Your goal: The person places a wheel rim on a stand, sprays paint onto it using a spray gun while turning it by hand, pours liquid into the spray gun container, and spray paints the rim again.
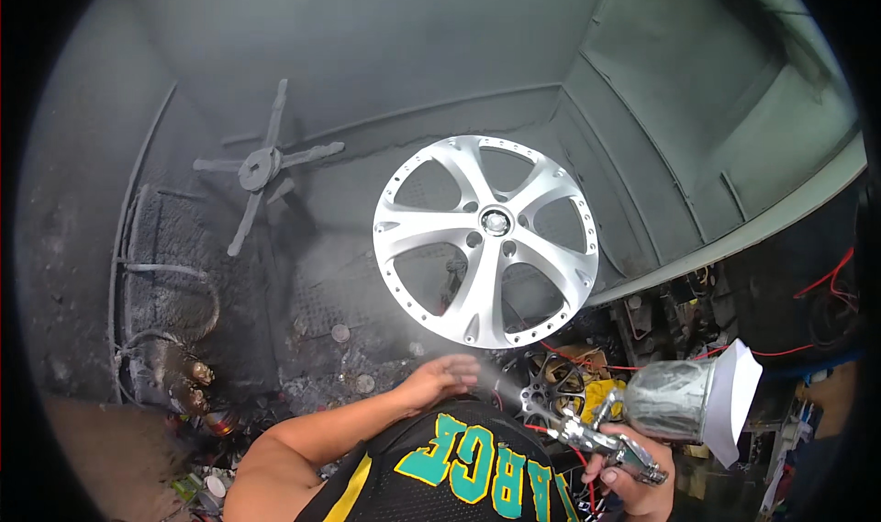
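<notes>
A silver five-spoke wheel rim faces me in the middle of the view, a dark centre hole within its bolt holes. My right hand grips a metal spray gun at the lower right, with a paint-smeared cup and a white paper-like piece at its end. Pale mist streams from the nozzle up and leftward, toward my left hand. That hand holds nothing, fingers extended, just below the wheel's lower edge and apart from it.
Left of the wheel stands a paint-coated four-armed stand. Grey booth walls enclose the back and right. Below lie a dark spoked wheel, a yellow cloth, red hoses and clutter. Coated pipes run at left.
</notes>
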`<state>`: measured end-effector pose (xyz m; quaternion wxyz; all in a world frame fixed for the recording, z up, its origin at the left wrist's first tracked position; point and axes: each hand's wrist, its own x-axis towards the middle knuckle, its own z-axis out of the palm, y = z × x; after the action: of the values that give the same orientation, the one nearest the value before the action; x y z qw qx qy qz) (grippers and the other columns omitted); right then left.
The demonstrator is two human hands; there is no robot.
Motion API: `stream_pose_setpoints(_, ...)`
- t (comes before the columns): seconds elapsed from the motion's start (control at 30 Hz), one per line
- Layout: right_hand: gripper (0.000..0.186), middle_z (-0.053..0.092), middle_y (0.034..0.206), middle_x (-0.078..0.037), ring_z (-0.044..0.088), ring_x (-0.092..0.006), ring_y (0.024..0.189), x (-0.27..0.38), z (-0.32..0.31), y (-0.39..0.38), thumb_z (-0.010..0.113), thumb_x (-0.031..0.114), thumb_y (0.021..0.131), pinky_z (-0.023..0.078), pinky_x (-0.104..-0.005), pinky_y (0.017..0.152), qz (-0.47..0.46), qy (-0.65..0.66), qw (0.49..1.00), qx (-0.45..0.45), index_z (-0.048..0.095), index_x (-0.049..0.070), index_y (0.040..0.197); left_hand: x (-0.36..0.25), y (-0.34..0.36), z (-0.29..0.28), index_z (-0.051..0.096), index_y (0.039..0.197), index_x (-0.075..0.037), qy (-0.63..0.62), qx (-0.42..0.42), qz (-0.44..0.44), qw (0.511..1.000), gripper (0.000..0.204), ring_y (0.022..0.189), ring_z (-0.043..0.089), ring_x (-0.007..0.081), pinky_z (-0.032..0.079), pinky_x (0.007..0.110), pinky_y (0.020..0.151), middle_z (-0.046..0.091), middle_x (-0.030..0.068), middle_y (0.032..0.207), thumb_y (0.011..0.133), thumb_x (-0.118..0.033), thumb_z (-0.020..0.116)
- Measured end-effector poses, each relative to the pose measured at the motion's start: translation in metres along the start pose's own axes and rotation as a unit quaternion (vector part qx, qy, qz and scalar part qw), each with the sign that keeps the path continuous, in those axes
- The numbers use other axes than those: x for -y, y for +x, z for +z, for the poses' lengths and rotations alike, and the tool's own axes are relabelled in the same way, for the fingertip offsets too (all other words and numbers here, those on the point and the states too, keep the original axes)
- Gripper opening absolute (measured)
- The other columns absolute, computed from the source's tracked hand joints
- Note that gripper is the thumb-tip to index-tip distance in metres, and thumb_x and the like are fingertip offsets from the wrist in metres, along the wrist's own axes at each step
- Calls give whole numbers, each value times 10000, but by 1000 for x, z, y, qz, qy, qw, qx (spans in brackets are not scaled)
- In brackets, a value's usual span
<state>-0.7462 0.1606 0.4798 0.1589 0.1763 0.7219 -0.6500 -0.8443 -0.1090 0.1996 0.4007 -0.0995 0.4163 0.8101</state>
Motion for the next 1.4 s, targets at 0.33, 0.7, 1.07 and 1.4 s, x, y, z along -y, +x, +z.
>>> stream_pose_setpoints(0.33,668,642,848,-119,654,-159,707,26,17,63,717,204,865,468,-208,496,-193,19,977,-92,431,-120,1375,-11,15,-20,484,1313,26,-121,-56,48,990,367,1207,569,254,478,363,1012,536,184,1346,948,-5,507)
stream_pose_setpoints(0.7,601,627,1009,-93,651,-158,842,-4,-32,42,652,131,908,459,-208,506,-184,-10,938,-293,415,4,1446,-27,39,-11,479,1390,-3,-68,78,-72,992,472,1143,585,175,494,353,974,530,116,1417,925,-15,557)
stream_pose_setpoints(1.07,751,673,824,-123,670,-181,724,-11,-19,-2,777,281,761,453,-225,514,-93,87,963,-239,500,-106,1341,-22,56,7,459,1377,-18,-115,78,-136,981,471,1102,613,212,525,374,919,546,105,1388,914,31,527)
stream_pose_setpoints(1.4,585,643,965,-108,652,-140,777,-34,-53,-3,639,121,904,440,-183,505,-156,22,919,-361,429,-73,1413,-19,45,0,522,1294,-19,-96,56,-100,989,416,1089,613,191,513,359,901,598,89,1337,886,61,503)
